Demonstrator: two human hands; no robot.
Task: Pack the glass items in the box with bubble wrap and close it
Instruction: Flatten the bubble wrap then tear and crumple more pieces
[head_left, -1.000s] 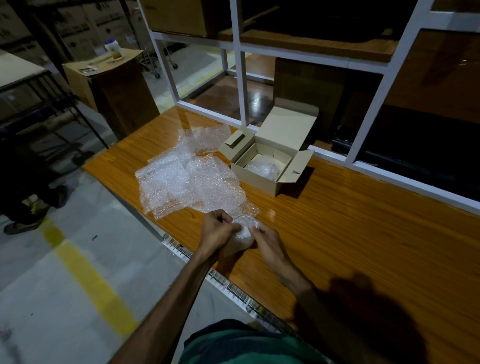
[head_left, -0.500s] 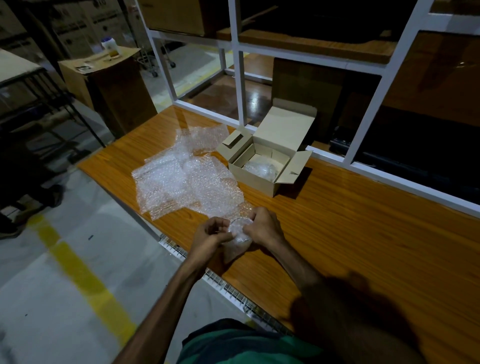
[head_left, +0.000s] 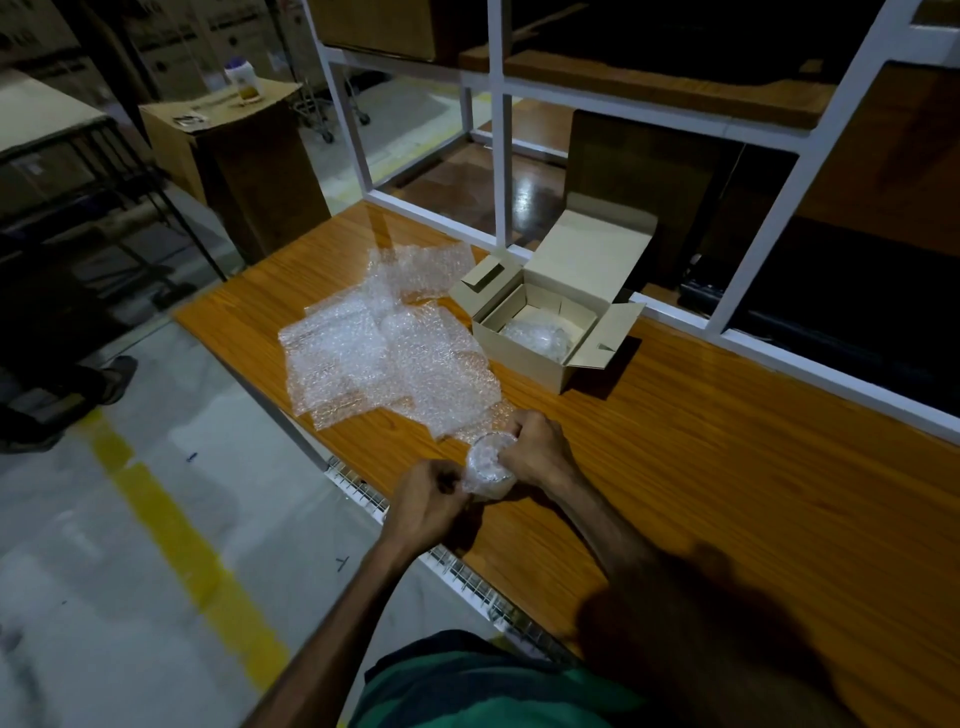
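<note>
Left hand (head_left: 427, 501): fingers curled, pinching the near end of the wrapped glass item (head_left: 487, 466).
Right hand (head_left: 537, 448): fingers curled over the far side of the same bundle, gripping its bubble wrap.
Wrapped glass item: held between both hands just above the near edge of the wooden table (head_left: 727, 467); its shape under the wrap is probably round, but the dim light leaves this uncertain.
Bubble wrap sheets (head_left: 379, 353): lie spread flat on the table, left of the box, the nearest corner reaching the bundle.
Box (head_left: 545, 317): stands open beyond the hands, lid flap upright, side flaps out.
Box contents: one wrapped bundle (head_left: 537, 338) lies inside.
Frame (head_left: 498, 156): white bars rise behind the box.
</note>
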